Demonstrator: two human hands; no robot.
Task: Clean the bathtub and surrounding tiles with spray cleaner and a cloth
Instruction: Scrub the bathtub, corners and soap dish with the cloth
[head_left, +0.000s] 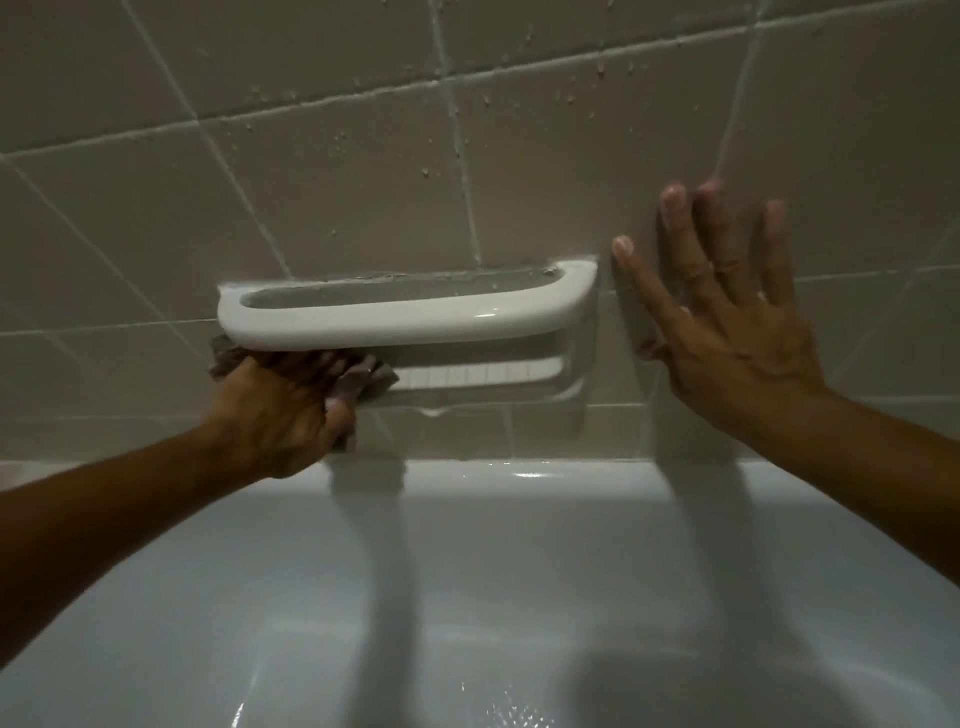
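My left hand (283, 410) grips the bunched cloth (363, 382) left of centre, tucked under the grab bar (405, 314) into the soap dish (483, 374). My right hand (727, 322) is spread flat on the wet tiles (363, 171) at right, fingers wide, holding nothing. Leaning on slick tile, that palm could slide. The bathtub (467, 571) below is glossy, so a slip would pitch me forward. No spray bottle shows.
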